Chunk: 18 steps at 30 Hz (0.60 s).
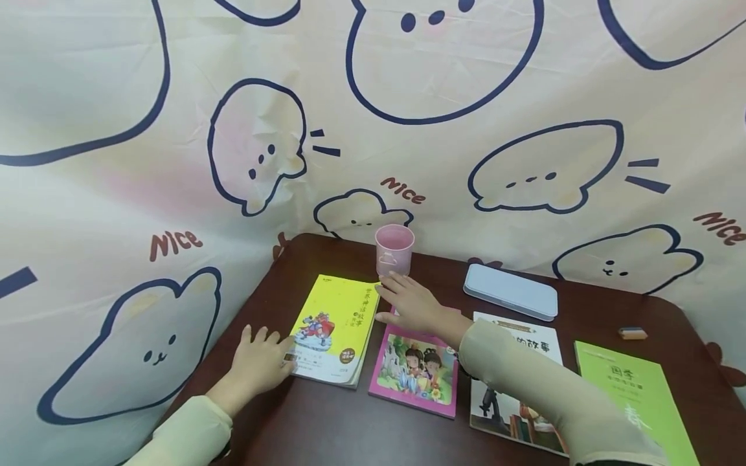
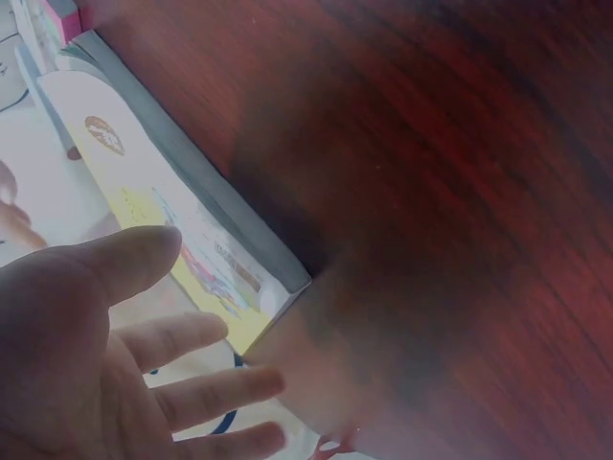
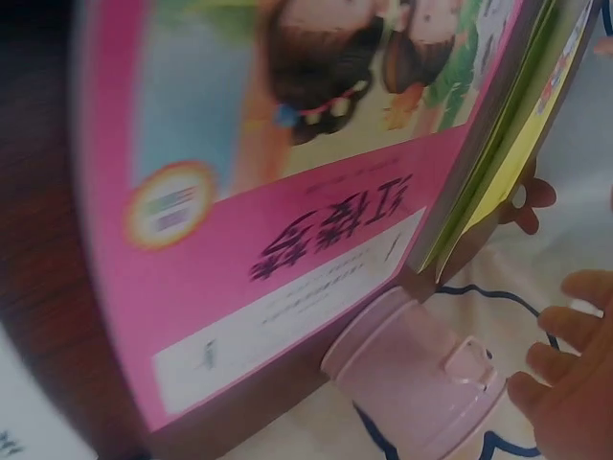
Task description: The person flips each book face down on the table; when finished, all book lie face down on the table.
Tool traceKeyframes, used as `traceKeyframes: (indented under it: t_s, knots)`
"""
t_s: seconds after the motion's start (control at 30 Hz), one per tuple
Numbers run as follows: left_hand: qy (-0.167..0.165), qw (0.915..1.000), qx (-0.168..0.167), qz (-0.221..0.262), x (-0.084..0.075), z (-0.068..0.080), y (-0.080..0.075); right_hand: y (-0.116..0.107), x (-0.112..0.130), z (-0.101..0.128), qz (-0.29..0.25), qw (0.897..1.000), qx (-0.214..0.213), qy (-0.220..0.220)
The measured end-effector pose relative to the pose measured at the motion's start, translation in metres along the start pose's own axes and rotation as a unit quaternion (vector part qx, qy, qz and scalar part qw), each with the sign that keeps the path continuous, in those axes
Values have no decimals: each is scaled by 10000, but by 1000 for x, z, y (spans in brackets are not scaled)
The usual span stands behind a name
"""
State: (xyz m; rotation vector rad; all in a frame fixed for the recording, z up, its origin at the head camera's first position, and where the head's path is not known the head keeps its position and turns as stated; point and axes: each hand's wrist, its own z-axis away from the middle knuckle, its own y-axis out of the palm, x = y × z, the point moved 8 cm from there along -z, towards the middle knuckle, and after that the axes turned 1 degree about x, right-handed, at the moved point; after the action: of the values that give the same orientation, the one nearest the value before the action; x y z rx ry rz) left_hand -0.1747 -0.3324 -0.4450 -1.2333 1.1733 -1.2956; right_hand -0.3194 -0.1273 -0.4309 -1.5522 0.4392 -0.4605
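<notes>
A thick yellow-and-white book (image 1: 335, 317) lies at the left of the table. My left hand (image 1: 259, 362) is at its lower left edge, fingers spread; in the left wrist view the thumb overlaps the cover (image 2: 144, 182), and I cannot tell whether it touches. My right hand (image 1: 415, 303) reaches over the top of a pink picture book (image 1: 415, 372), fingers extended near the yellow book's right edge. Just behind those fingertips stands a pink cup (image 1: 394, 249). Right wrist view: the fingers (image 3: 565, 350) are straight beside the cup (image 3: 412, 374), holding nothing.
Right of the pink book lies a white book (image 1: 489, 414), partly under my right sleeve, then a green book (image 1: 629, 382). Behind them are a pale blue case (image 1: 510, 291) and a small eraser (image 1: 632, 333). A printed cloth (image 1: 443, 155) hangs behind the dark table (image 1: 326, 427).
</notes>
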Motion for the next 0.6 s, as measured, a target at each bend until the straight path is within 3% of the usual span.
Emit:
traceKeyframes:
  t_s: [0.27, 0.6]
  knots:
    - [-106, 9979, 551, 320, -1, -3, 16, 13, -5, -24, 54, 9991, 285, 307]
    - [-502, 9968, 112, 603, 2, -9, 12, 40, -5, -57, -359, 9925, 835, 813]
